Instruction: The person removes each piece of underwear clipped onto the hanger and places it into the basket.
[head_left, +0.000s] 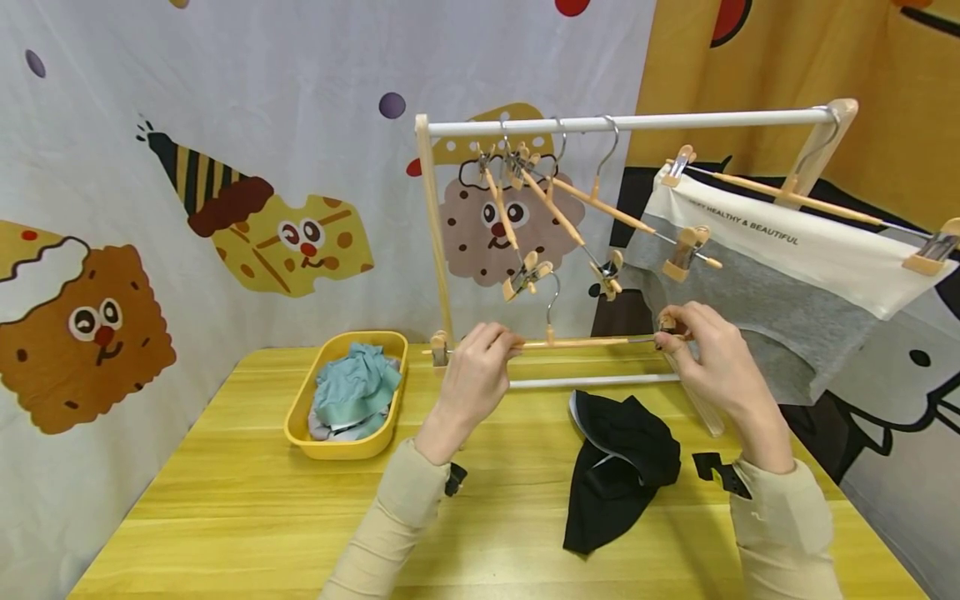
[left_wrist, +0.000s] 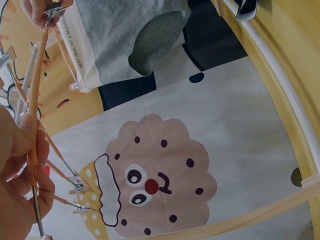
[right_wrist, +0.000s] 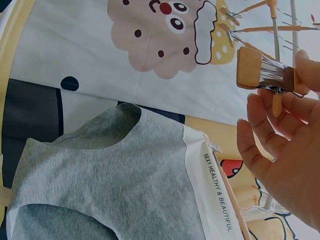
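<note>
Both hands hold a wooden clip hanger [head_left: 585, 343] level over the table, its metal hook pointing up. My left hand [head_left: 476, 367] grips the bar toward its left end, thumb and fingers wrapped round the wood [left_wrist: 34, 100]. At the other end, my right hand [head_left: 716, 358] pinches the clip [right_wrist: 250, 70], whose wooden pads face away from the palm. Nothing hangs from this hanger. Below it a black garment [head_left: 622, 458] with a pale edge lies crumpled on the table. A grey garment [head_left: 742, 275] with a white lettered band hangs clipped on the rack's right side.
The small rack [head_left: 637, 122] has a white top rail and wooden posts. Several bare clip hangers [head_left: 555, 212] hang from its left half. A yellow basket [head_left: 345, 450] with folded teal and grey cloth [head_left: 356, 387] stands at the table's back left. A printed curtain [head_left: 300, 67] hangs behind.
</note>
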